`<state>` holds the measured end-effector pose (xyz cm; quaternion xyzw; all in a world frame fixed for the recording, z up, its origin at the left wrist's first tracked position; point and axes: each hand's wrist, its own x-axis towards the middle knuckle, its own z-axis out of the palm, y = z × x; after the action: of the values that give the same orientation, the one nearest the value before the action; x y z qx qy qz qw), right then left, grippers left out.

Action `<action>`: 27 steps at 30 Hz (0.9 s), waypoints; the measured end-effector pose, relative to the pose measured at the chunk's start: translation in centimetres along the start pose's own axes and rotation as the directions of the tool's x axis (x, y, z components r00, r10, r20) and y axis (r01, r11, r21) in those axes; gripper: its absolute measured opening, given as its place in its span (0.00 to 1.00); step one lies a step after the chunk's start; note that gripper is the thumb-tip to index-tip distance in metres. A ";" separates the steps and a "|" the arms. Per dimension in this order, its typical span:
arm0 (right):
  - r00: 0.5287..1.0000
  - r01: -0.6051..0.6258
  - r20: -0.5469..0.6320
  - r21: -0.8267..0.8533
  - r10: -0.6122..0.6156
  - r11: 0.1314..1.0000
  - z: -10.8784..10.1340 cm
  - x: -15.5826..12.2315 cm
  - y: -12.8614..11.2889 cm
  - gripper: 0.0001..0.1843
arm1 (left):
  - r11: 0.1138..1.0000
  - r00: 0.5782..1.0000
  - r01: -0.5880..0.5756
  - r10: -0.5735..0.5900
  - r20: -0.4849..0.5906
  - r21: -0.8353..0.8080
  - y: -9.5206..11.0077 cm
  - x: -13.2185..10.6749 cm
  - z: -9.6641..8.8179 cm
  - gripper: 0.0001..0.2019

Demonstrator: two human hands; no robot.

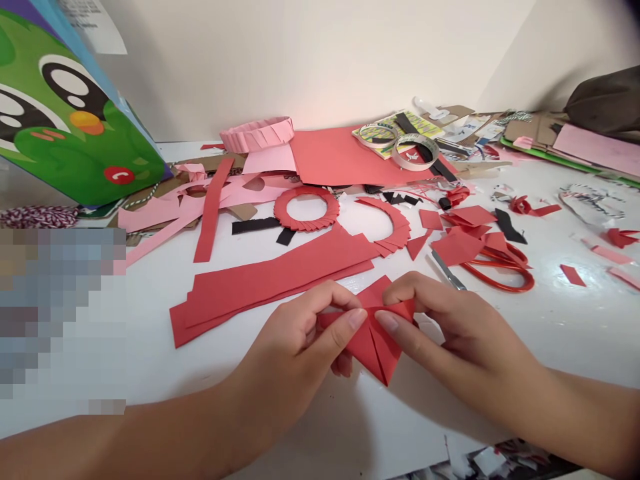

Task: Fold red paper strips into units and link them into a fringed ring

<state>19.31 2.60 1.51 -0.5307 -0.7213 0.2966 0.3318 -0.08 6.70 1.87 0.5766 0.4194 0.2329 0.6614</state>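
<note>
Red folded paper [376, 350] — pinched narrow between left hand [295, 347], right hand [460, 330].

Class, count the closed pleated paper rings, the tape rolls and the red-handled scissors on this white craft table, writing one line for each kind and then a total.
Closed pleated paper rings: 2 (pink ring, red ring)
Tape rolls: 2 (farther roll, nearer roll)
Red-handled scissors: 1
Total: 5
</note>
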 end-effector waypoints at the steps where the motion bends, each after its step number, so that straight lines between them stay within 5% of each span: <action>1: 1.000 0.003 -0.002 -0.002 -0.003 1.000 0.0 0.0 0.0 0.08 | 1.000 1.000 -0.001 0.001 0.004 -0.008 0.0 0.0 0.0 0.10; 19: 0.999 -0.006 0.046 0.111 0.001 0.994 0.2 0.3 -0.4 0.12 | 0.999 0.999 -0.005 0.006 0.035 -0.052 -0.1 -0.1 0.0 0.10; 22: 0.998 -0.056 0.033 0.223 0.050 0.973 0.2 0.4 -0.2 0.04 | 0.999 0.999 -0.033 0.033 -0.003 -0.035 0.1 -0.1 0.0 0.10; 27: 0.983 -0.183 0.095 0.364 0.159 0.913 -0.2 0.7 -0.3 0.13 | 0.999 0.988 -0.035 0.030 -0.152 -0.029 0.0 0.0 -0.1 0.10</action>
<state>19.10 3.21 1.99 -0.5099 -0.6131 0.4720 0.3760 -0.14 6.73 1.91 0.5536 0.4551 0.2934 0.6327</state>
